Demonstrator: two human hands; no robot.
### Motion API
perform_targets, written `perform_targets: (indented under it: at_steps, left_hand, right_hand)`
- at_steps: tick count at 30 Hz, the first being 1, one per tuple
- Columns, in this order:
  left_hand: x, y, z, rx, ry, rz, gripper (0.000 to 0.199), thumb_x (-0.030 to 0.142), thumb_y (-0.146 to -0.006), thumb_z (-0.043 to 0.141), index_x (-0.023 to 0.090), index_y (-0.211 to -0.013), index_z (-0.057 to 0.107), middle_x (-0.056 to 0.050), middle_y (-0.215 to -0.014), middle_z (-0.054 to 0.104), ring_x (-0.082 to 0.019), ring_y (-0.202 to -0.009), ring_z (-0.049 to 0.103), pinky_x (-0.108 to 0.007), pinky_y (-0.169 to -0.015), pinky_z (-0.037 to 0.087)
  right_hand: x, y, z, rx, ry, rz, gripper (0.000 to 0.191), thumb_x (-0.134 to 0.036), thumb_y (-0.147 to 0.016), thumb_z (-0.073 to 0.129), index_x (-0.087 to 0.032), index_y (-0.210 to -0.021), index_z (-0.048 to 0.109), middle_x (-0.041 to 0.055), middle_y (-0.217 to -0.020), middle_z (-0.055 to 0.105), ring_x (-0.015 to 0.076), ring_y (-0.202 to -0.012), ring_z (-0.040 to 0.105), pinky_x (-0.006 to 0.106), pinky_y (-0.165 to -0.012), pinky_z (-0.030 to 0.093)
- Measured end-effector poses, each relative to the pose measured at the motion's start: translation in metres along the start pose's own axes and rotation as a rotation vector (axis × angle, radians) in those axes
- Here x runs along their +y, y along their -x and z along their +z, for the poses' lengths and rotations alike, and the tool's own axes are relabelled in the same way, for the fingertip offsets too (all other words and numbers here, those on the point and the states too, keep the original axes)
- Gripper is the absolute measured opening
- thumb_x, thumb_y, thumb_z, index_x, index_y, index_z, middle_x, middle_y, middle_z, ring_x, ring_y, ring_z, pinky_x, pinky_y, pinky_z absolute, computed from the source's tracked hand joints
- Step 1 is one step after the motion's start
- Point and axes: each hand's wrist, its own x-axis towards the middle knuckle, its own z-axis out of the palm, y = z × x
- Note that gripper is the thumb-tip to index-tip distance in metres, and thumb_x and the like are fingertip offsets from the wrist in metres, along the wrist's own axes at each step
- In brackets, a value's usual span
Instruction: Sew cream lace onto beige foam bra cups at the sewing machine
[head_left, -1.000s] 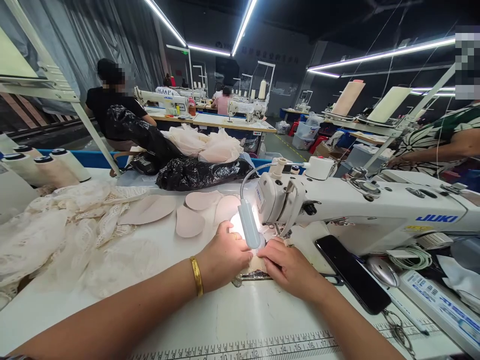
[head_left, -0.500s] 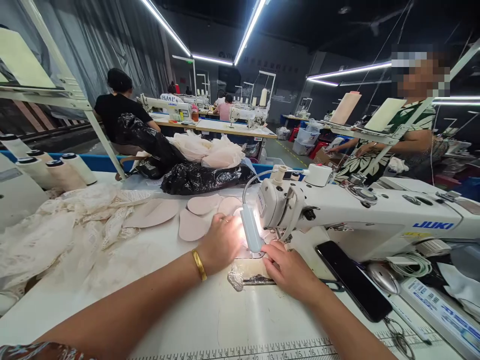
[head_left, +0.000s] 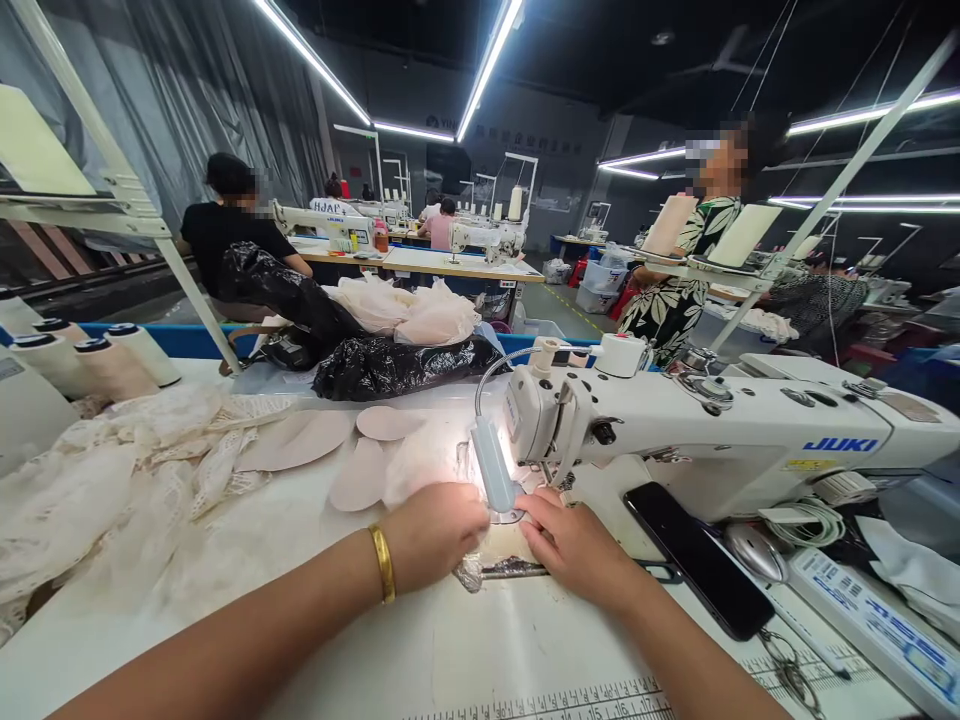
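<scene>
My left hand (head_left: 433, 535), a gold bangle at its wrist, is closed just left of the needle area. Its fingers grip the edge of a pale sheer fabric (head_left: 421, 462), which spreads behind the knuckles. My right hand (head_left: 577, 545) rests by the needle plate (head_left: 504, 517), thumb and fingers drawn together; whatever lies between them is hidden. A small lamp (head_left: 493, 465) on a bent neck blocks part of the view and lights the spot below the white sewing machine (head_left: 697, 420). Flat beige pads (head_left: 360, 475) lie left of the fabric.
Cream lace (head_left: 97, 470) is heaped at the left, near thread cones (head_left: 124, 360). A black plastic bag (head_left: 405, 365) lies behind the pads. On the right are a phone (head_left: 697, 560), a key ring (head_left: 791, 670) and a long box (head_left: 877, 620). Other people are beyond the table.
My left hand has come back toward me, and sheer fabric now shows behind it, covering some pads. My right hand stays near the plate. The standing person has shifted left in view.
</scene>
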Motion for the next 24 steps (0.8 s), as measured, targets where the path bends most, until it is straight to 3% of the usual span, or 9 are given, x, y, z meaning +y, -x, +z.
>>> perform_targets:
  at_steps: [5, 7, 13, 19, 24]
  left_hand:
    - [0.008, -0.013, 0.014, 0.236, 0.068, 0.005, 0.017, 0.003, -0.087, 0.054, 0.019, -0.087, 0.060, -0.002, -0.093, 0.070, -0.018, -0.085, 0.064, -0.027, -0.072, 0.046]
    - [0.008, -0.017, 0.016, 0.290, 0.085, -0.009, 0.019, 0.002, -0.090, 0.052, 0.020, -0.087, 0.059, 0.000, -0.089, 0.069, -0.016, -0.080, 0.063, -0.025, -0.071, 0.046]
    - [0.009, -0.024, 0.023, 0.316, 0.004, -0.008, 0.023, 0.001, -0.088, 0.051, 0.020, -0.075, 0.053, 0.000, -0.072, 0.057, -0.016, -0.066, 0.053, -0.027, -0.060, 0.039]
    - [0.011, -0.031, 0.041, 0.351, -0.027, -0.064, 0.024, -0.002, -0.083, 0.050, 0.019, -0.070, 0.051, -0.001, -0.071, 0.055, -0.016, -0.067, 0.051, -0.028, -0.063, 0.039]
    - [0.011, -0.030, 0.037, 0.331, -0.040, -0.077, 0.020, 0.003, -0.087, 0.050, 0.018, -0.075, 0.057, -0.004, -0.079, 0.059, -0.019, -0.075, 0.054, -0.033, -0.071, 0.043]
  right_hand:
    - [0.000, -0.001, -0.001, 0.007, 0.004, -0.010, 0.021, -0.015, -0.098, 0.047, -0.026, -0.105, 0.062, 0.0005, -0.082, 0.060, 0.0177, -0.062, 0.049, 0.029, -0.059, 0.041]
    - [-0.001, -0.001, -0.002, 0.006, -0.006, -0.013, 0.022, -0.015, -0.098, 0.047, -0.027, -0.107, 0.062, 0.0000, -0.080, 0.059, 0.0181, -0.062, 0.050, 0.029, -0.059, 0.041]
    - [-0.001, -0.001, -0.003, 0.052, -0.045, -0.048, 0.021, -0.016, -0.098, 0.047, -0.029, -0.106, 0.061, -0.0011, -0.080, 0.060, 0.0166, -0.058, 0.050, 0.029, -0.058, 0.043]
    - [0.001, -0.001, -0.001, 0.061, -0.041, -0.054, 0.018, -0.017, -0.099, 0.047, -0.028, -0.103, 0.062, 0.0000, -0.077, 0.060, 0.0189, -0.066, 0.054, 0.028, -0.059, 0.044]
    - [0.002, -0.001, 0.001, 0.065, -0.033, -0.046, 0.018, -0.016, -0.098, 0.048, -0.027, -0.101, 0.062, -0.0002, -0.078, 0.060, 0.0189, -0.067, 0.056, 0.028, -0.060, 0.044]
